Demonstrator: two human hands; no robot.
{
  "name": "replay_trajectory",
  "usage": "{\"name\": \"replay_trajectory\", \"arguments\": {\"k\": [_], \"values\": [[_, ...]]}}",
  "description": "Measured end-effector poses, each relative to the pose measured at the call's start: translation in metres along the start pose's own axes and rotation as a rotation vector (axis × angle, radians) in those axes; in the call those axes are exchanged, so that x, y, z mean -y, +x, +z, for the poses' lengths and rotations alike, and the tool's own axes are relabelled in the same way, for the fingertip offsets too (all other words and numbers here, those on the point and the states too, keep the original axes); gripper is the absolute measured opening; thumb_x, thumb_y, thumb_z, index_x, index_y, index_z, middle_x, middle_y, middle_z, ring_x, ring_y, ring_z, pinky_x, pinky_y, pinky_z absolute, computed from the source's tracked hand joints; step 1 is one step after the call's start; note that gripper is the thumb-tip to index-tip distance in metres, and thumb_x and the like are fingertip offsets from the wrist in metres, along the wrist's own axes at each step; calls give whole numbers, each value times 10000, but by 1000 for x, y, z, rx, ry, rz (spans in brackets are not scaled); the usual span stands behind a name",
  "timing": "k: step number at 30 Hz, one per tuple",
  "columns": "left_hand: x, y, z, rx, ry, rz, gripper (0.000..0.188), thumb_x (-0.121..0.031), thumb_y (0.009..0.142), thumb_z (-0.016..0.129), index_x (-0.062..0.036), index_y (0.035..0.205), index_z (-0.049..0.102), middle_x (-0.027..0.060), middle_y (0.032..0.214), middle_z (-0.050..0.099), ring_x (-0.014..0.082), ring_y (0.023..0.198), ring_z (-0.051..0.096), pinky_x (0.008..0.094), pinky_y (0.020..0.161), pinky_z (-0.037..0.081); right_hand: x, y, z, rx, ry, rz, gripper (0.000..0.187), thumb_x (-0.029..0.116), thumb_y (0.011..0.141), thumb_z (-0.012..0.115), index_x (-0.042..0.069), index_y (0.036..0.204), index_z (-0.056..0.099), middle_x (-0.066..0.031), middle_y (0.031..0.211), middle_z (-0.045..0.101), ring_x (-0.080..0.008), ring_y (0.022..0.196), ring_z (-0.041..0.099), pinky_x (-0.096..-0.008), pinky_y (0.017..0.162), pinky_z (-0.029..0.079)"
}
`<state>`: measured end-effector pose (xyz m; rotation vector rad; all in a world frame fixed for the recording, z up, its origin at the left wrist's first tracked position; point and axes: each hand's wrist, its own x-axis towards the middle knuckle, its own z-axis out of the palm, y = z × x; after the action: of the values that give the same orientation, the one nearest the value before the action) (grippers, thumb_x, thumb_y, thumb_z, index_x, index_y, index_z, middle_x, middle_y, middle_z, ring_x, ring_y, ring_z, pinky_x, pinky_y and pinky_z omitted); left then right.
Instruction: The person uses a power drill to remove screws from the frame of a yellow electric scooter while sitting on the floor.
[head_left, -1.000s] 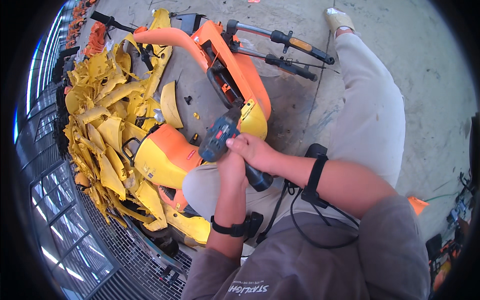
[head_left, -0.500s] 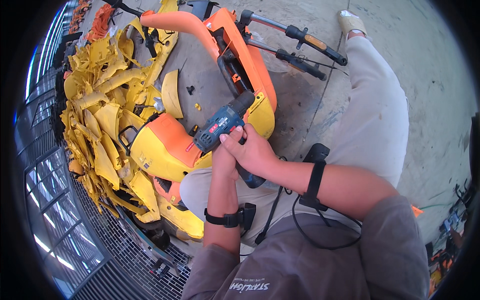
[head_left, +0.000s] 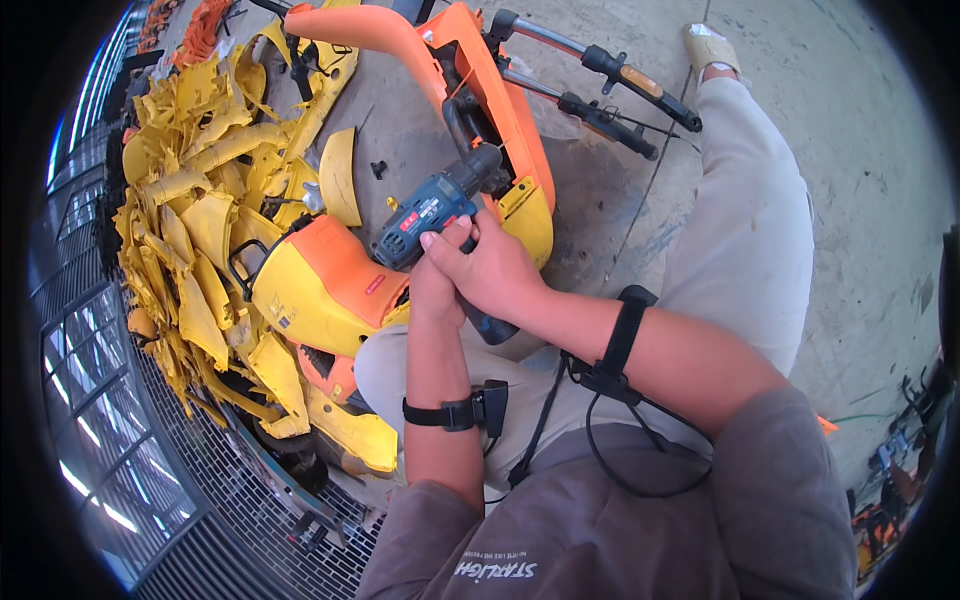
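A blue-and-black cordless drill [head_left: 428, 217] is in both my hands, its black chuck pointing up and right over the body of an orange-and-yellow scooter [head_left: 522, 130]. My right hand [head_left: 498, 262] is closed round the grip, thumb toward the drill's body. Lower on the left, my left hand [head_left: 436, 292] is closed against the grip and the right hand; its fingers are partly hidden. The battery end of the drill shows below my hands. The scooter lies on its side, with a seat-like orange-and-yellow part [head_left: 330, 270] beside my knee. Whether a bit touches anything is hidden.
A big heap of yellow plastic panels [head_left: 205, 230] lies at the left. A curved yellow panel [head_left: 340, 178] and a small black piece [head_left: 378, 170] rest on the concrete floor. The scooter's front fork [head_left: 600, 65] sticks out toward my outstretched right leg [head_left: 745, 200].
Both hands and the drill sit slightly higher in view, and the drill is turned a little. The grip on it is unchanged. The whole view has shifted slightly.
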<state>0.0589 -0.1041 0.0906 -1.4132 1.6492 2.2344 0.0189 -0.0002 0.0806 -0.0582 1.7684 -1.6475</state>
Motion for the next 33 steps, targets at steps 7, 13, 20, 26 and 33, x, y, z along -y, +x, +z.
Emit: {"name": "replay_trajectory", "arguments": {"k": [7, 13, 20, 26, 33], "values": [[24, -1, -7, -38, -32, -111, 91, -143, 877, 729, -94, 933, 676, 8, 852, 663, 134, 786, 634, 294, 729, 510, -10, -17, 4, 7, -46, 152, 822, 632, 853, 621, -110, 1176, 481, -307, 1034, 665, -446, 981, 668, -481, 854, 526], [28, 0, -14, -22, -36, -198, 103, -137, 867, 735, -91, 940, 681, 15, 844, 671, 146, 780, 643, 296, 725, 518, -18, -19, 11, 7, -30, 247, 738, 603, 879, 617, -80, 1142, 522, -286, 1038, 668, -413, 1006, 671, -433, 880, 519], [14, 2, -12, 21, -13, -154, 110, -170, 874, 732, -95, 935, 680, 3, 838, 667, 136, 787, 637, 279, 737, 505, -12, -17, 19, -57, -25, 167, 792, 636, 846, 616, -61, 1188, 463, -303, 1000, 674, -453, 952, 676, -491, 827, 535], [-1, 22, -15, 145, -109, -127, 117, -193, 879, 721, -92, 853, 669, 0, 794, 656, 127, 713, 622, 278, 674, 499, 9, 3, 14, -52, -57, 131, 705, 585, 850, 653, -44, 1116, 479, -291, 963, 674, -445, 914, 681, -487, 794, 532], [10, 32, -29, 198, -141, -177, 132, -192, 880, 720, -82, 837, 662, 10, 780, 659, 135, 688, 625, 281, 654, 509, 9, 3, 16, -41, -110, 133, 705, 570, 852, 666, -50, 1111, 455, -300, 941, 668, -454, 897, 678, -494, 779, 532]]}}
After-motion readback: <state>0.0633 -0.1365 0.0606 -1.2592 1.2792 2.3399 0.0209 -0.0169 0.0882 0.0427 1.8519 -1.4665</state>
